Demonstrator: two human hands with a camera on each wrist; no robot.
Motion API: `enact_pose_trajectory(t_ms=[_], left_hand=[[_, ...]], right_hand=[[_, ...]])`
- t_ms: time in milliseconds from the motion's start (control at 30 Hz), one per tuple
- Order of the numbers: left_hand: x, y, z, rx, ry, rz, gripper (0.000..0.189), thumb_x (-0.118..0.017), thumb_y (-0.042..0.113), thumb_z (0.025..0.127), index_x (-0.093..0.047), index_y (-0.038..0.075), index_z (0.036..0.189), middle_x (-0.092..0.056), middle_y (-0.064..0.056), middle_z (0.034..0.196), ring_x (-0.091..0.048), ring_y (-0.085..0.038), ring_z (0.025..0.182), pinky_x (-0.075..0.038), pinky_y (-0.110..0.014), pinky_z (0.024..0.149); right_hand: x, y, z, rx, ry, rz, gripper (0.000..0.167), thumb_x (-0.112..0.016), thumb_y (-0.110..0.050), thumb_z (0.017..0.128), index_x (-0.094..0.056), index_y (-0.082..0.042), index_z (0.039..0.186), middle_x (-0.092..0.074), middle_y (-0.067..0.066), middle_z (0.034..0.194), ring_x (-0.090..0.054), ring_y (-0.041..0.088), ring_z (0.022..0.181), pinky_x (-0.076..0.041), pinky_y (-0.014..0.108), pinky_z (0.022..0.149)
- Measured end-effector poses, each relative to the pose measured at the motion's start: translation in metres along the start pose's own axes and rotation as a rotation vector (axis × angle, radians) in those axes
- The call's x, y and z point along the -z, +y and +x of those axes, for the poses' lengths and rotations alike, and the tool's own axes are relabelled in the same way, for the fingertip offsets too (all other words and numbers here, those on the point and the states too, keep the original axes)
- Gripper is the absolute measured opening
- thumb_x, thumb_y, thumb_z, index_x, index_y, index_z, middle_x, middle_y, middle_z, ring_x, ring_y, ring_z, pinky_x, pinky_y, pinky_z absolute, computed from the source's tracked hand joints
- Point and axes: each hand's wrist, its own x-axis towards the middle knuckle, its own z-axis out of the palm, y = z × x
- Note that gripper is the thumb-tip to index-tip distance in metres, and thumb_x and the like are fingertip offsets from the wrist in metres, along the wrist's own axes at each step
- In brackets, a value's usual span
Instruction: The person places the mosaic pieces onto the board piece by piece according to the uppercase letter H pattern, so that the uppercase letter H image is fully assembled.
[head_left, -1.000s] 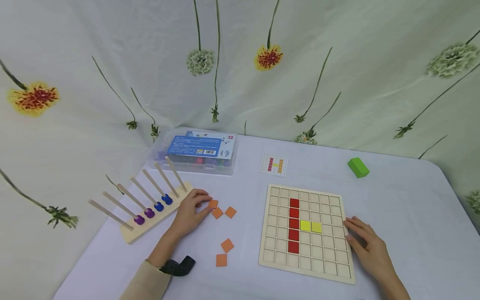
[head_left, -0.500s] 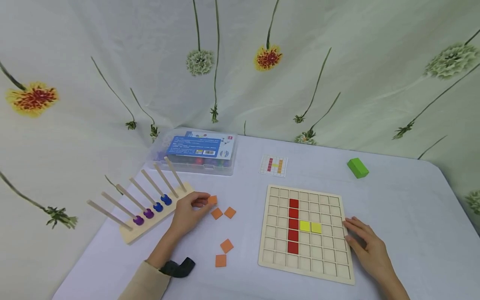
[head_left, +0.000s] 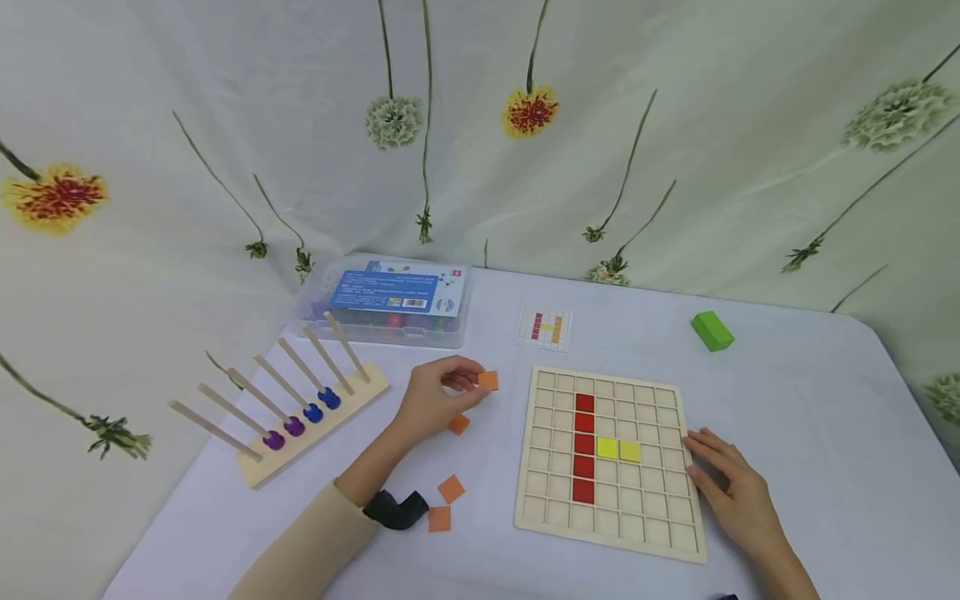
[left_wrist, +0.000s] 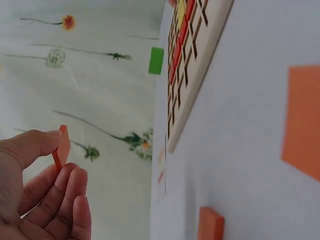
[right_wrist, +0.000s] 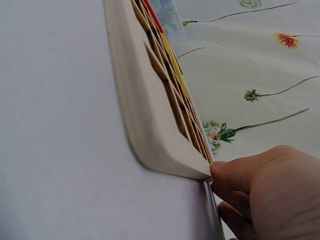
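My left hand pinches an orange square tile between thumb and fingers, held up left of the wooden grid board. In the left wrist view, the pinched tile stands on edge, its face turned sideways. On the board, a column of red tiles runs down the left part, with two yellow tiles side by side to its right. My right hand touches the board's right edge with thumb and fingertips, fingers relaxed. Loose orange tiles lie on the cloth; the left hand may hide one.
A pegged wooden rack with purple and blue beads stands at left. Behind it sits a clear plastic box with a blue label. A pattern card lies beyond the board, and a green block rests at back right.
My left hand has lifted the orange tile off the cloth beside the rack and carried it right, nearer the board. The right hand stays at the board's edge.
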Motion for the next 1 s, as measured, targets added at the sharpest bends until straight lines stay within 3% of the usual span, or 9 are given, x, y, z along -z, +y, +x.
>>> enact_pose_trajectory(t_ms=[167, 400, 600, 733, 1000], left_hand=[[-0.026, 0.025, 0.019, -0.044, -0.075, -0.023, 0.023, -0.08, 0.013, 0.079, -0.072, 0.006, 0.099, -0.071, -0.004, 0.086, -0.063, -0.012, 0.079, -0.054, -0.029, 0.075], [-0.071, 0.048, 0.041, -0.079, -0.188, -0.085, 0.022, -0.079, 0.014, 0.08, -0.07, 0.006, 0.098, -0.068, -0.005, 0.086, -0.058, -0.008, 0.075, -0.049, -0.018, 0.069], [-0.107, 0.061, 0.053, -0.107, -0.264, -0.124, 0.021, -0.08, 0.014, 0.08, -0.07, 0.005, 0.097, -0.068, -0.004, 0.086, -0.056, -0.004, 0.073, -0.049, -0.016, 0.067], [-0.129, 0.065, 0.057, -0.119, -0.303, -0.094, 0.021, -0.08, 0.014, 0.08, -0.07, 0.006, 0.096, -0.067, -0.003, 0.084, -0.055, -0.002, 0.071, -0.047, -0.013, 0.066], [-0.171, 0.066, 0.064, -0.115, -0.358, 0.092, 0.018, -0.08, 0.023, 0.081, -0.071, 0.012, 0.091, -0.064, 0.008, 0.076, -0.053, 0.004, 0.067, -0.042, -0.009, 0.063]], right_hand=[[0.0, -0.001, 0.001, 0.007, 0.007, 0.003, 0.033, -0.067, 0.001, 0.087, -0.064, 0.004, 0.12, -0.059, 0.023, 0.131, -0.022, -0.027, 0.126, -0.01, 0.008, 0.113], [0.0, -0.001, 0.001, 0.013, 0.012, 0.006, 0.034, -0.067, 0.002, 0.087, -0.065, 0.004, 0.12, -0.059, 0.023, 0.13, -0.023, -0.026, 0.127, -0.011, 0.011, 0.116], [-0.002, 0.0, 0.001, 0.009, 0.004, 0.005, 0.034, -0.067, 0.001, 0.087, -0.065, 0.002, 0.121, -0.058, 0.022, 0.131, -0.023, -0.025, 0.128, -0.015, 0.03, 0.121], [-0.003, 0.0, 0.001, 0.012, 0.0, 0.004, 0.035, -0.067, 0.001, 0.087, -0.065, 0.002, 0.121, -0.058, 0.022, 0.132, -0.023, -0.025, 0.128, -0.013, 0.022, 0.12], [-0.001, 0.0, 0.001, 0.042, 0.012, 0.006, 0.035, -0.068, 0.003, 0.085, -0.065, 0.004, 0.119, -0.06, 0.023, 0.129, -0.024, -0.026, 0.127, -0.011, 0.004, 0.109]])
